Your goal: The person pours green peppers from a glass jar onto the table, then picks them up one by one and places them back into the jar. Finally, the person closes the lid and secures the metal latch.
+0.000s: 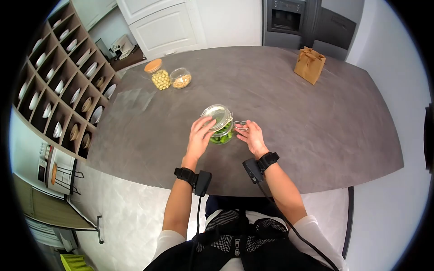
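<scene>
A glass jar with green pieces inside (221, 137) stands on the grey table in front of me. Its hinged glass lid (216, 116) is tilted up over the jar's mouth. My left hand (199, 135) is at the lid's left side, with its fingers closed on the lid's edge. On the jar's right, my right hand (251, 136) pinches the wire clasp (240, 126) between thumb and fingers.
At the table's (280, 99) back left are a jar of pale round pieces with an orange lid (161, 79) and a glass bowl of light brown bits (181, 81). A brown paper bag (309, 66) stands at the back right.
</scene>
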{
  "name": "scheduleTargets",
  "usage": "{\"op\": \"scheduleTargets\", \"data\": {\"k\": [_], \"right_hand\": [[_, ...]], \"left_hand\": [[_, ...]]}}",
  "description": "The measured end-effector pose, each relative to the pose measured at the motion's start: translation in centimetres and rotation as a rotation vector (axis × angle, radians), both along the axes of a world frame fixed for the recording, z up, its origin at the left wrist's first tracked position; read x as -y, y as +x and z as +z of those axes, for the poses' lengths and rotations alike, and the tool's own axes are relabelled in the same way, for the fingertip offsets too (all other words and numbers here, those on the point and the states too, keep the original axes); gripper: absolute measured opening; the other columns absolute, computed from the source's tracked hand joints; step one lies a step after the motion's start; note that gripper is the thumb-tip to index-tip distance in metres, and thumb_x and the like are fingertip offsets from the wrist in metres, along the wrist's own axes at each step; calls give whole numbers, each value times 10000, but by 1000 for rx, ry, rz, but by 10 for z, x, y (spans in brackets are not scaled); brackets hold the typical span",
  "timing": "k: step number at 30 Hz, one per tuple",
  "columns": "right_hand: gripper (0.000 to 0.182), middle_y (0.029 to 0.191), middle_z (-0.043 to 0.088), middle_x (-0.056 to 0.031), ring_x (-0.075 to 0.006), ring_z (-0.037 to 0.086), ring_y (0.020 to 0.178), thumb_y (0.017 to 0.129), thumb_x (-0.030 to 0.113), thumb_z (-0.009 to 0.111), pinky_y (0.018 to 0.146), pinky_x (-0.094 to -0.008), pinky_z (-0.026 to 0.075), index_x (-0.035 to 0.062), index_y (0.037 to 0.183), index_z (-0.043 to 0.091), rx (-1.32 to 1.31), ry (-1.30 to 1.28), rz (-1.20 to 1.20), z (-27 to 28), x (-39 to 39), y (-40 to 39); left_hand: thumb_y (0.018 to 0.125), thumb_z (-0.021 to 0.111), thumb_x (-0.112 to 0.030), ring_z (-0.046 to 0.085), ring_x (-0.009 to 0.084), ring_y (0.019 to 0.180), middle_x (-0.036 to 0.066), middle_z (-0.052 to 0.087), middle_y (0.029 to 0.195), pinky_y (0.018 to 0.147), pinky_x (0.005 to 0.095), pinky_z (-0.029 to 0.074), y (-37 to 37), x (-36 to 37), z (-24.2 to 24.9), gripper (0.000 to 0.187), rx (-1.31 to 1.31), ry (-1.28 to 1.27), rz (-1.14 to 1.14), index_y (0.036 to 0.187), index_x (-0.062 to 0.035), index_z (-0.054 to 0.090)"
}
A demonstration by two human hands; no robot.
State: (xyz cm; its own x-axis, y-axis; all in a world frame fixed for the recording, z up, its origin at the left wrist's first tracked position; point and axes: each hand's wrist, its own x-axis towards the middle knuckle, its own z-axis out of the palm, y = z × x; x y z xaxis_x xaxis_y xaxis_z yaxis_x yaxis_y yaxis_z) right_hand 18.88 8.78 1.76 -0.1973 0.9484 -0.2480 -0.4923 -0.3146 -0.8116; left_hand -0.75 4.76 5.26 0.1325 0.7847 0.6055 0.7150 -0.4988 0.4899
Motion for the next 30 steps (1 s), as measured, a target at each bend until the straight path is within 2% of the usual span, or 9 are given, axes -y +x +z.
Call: {"op": "scheduleTargets", "data": {"k": [4,7,10,13,16,19,23,27,30], "right_hand": [[237,945,605,-90,-223,566,937,897,316,438,834,-380,406,94,816,449,48,23,-43,1,5,32],[237,919,606,-81,-201,594,875,891,308,463,817,-360,416,90,801,464,70,41,-102,5,12,49],[231,896,604,-84,-190,608,831,887,292,483,788,-323,432,81,794,473,59,65,-151,5,15,63],[229,882,602,-90,-184,612,799,885,280,492,760,-293,443,69,796,478,34,92,-189,2,16,71],[234,867,600,-92,-181,608,782,888,273,487,749,-280,446,56,803,482,27,109,-231,3,12,81],[220,855,600,-88,-174,597,769,889,254,482,741,-272,445,46,818,494,25,103,-286,10,11,88],[191,839,601,-69,-150,570,731,880,221,482,728,-246,429,37,843,518,23,206,-301,4,7,91],[237,777,592,-64,-143,529,659,855,230,515,659,-259,428,-4,815,526,449,384,-334,5,6,74],[278,736,582,-90,-161,538,657,833,262,543,632,-290,440,-14,807,526,686,326,-369,30,13,70]], "left_hand": [[737,603,-44,423,273,1088,53,493,1168,912,354,383,23,-5,3,388,-87,-15,-95,1115,-118,562],[731,626,-100,413,268,1121,50,482,1196,959,399,328,40,-7,9,377,-104,-56,-166,1103,-99,564],[747,618,-167,389,285,1158,57,471,1209,999,472,239,54,-11,16,377,-237,-50,-183,1108,-86,541],[765,609,-248,351,292,1192,70,440,1238,978,566,181,71,-26,19,377,-206,-146,-202,1092,-81,522],[823,531,-305,325,298,1212,81,413,1275,979,558,182,99,-35,24,378,-202,-173,-149,1152,-121,506],[858,462,-342,307,303,1223,85,385,1312,971,544,202,113,-38,15,388,-401,-107,-98,1209,-179,482],[869,436,-345,294,307,1231,85,376,1325,957,524,230,113,-41,10,396,-485,-89,-114,1245,-222,454],[871,437,-336,290,302,1236,82,376,1327,958,509,232,112,-39,15,398,-518,-95,-124,1249,-213,449],[878,419,-318,282,302,1240,95,360,1336,970,464,233,113,-38,17,409,-526,-118,-123,1269,-195,424]]}}
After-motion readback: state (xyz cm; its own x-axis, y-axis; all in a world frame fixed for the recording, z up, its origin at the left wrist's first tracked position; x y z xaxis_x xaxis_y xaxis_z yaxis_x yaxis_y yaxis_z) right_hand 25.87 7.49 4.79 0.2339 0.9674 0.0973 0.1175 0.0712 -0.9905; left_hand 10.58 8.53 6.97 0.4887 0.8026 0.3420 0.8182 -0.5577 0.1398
